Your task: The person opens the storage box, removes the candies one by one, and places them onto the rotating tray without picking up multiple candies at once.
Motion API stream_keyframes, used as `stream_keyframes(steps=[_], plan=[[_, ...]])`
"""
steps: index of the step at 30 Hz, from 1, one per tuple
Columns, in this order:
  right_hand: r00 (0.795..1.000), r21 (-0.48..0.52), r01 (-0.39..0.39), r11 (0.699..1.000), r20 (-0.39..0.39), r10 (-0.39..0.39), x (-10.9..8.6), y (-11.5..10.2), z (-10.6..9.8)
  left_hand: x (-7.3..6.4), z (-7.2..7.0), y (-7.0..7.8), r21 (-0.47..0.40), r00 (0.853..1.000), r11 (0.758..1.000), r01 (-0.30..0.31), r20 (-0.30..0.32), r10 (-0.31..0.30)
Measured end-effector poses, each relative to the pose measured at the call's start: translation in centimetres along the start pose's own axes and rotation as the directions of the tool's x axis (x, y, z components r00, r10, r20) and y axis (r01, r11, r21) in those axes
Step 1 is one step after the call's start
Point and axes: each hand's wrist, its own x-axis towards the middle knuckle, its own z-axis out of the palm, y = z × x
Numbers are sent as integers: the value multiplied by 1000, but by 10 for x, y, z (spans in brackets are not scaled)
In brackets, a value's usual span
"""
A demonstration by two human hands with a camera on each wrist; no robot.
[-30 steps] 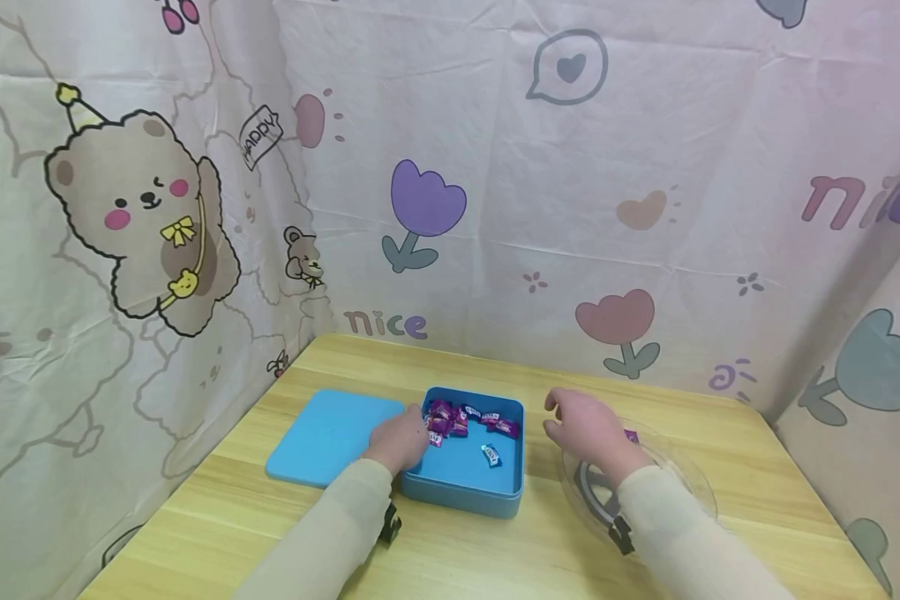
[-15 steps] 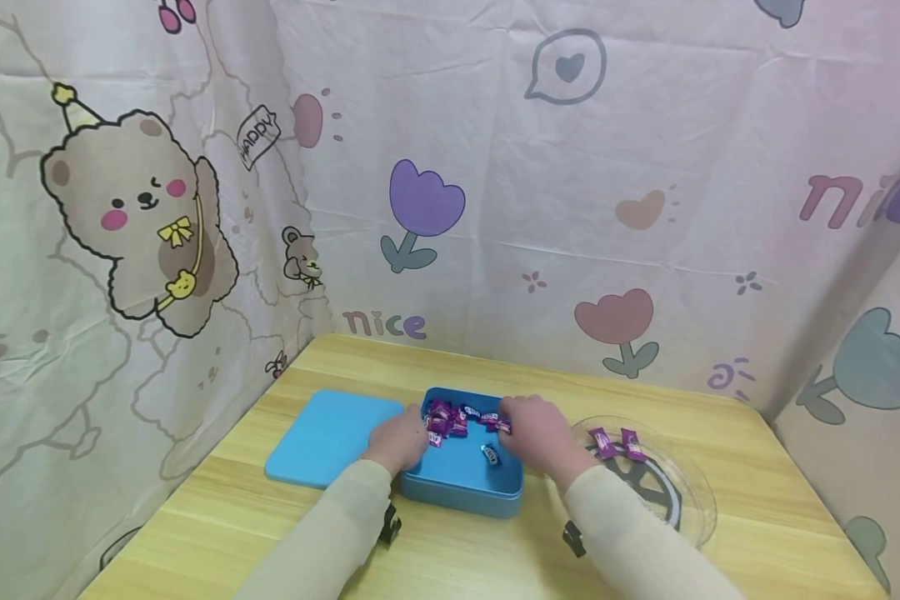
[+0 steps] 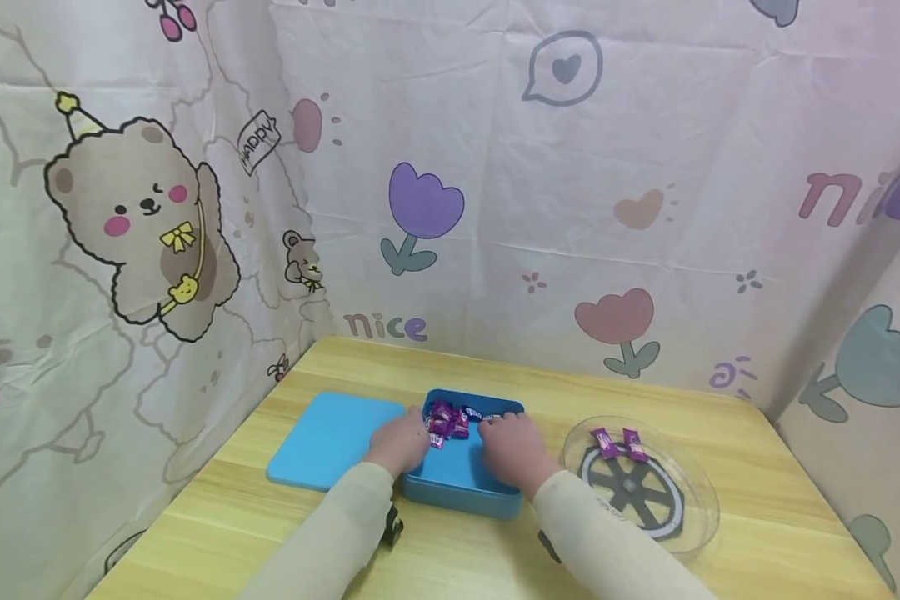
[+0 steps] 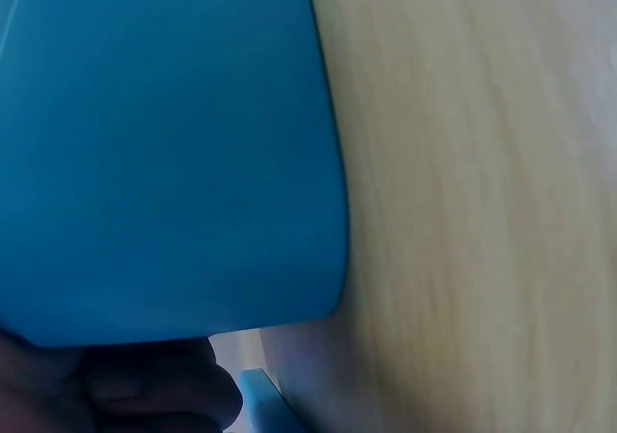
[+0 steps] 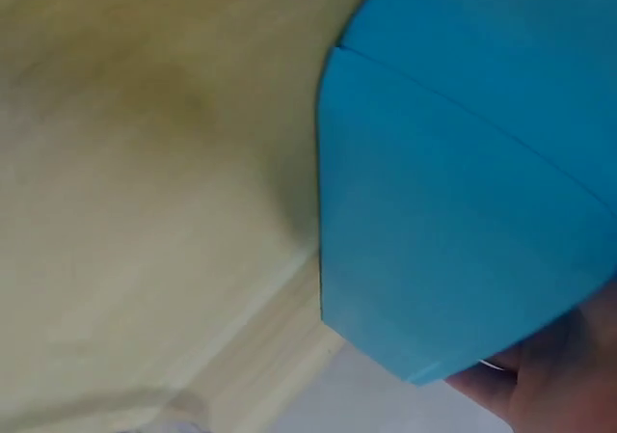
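Observation:
A blue box stands uncovered on the table, with several purple-wrapped candies heaped at its back left. Blue-and-white candies lie along its far side. My left hand holds the left wall of the box; in the left wrist view its fingers curl at the end of the blue wall. My right hand reaches down inside the right half, fingers bent towards the box floor. The box wall hides most of that hand in the right wrist view, and I cannot tell whether it pinches a candy.
Left of the box lies its flat blue lid. To the right is a round clear plate with a dark wheel-like pattern, bearing two purple candies. Patterned cloth hangs behind the wooden table.
From above the clear plate, my right hand has moved left and down into the box, now covering the lone candy near its front. My left hand keeps its place at the box.

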Motion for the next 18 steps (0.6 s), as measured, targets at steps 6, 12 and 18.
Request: stream_keyframes(steps=[6, 12, 18], plan=[[998, -17, 2, 1000, 56, -1, -1, -3, 5, -1, 0, 0, -6, 1000, 1000, 4, 1, -4], [999, 2, 11, 1000, 46, -11, 1, -4, 8, -1, -1, 0, -3, 1000, 1000, 3, -3, -3], [999, 6, 39, 999, 9, -39, 1, -6, 9, -1, 0, 0, 14, 1000, 1000, -6, -1, 6]])
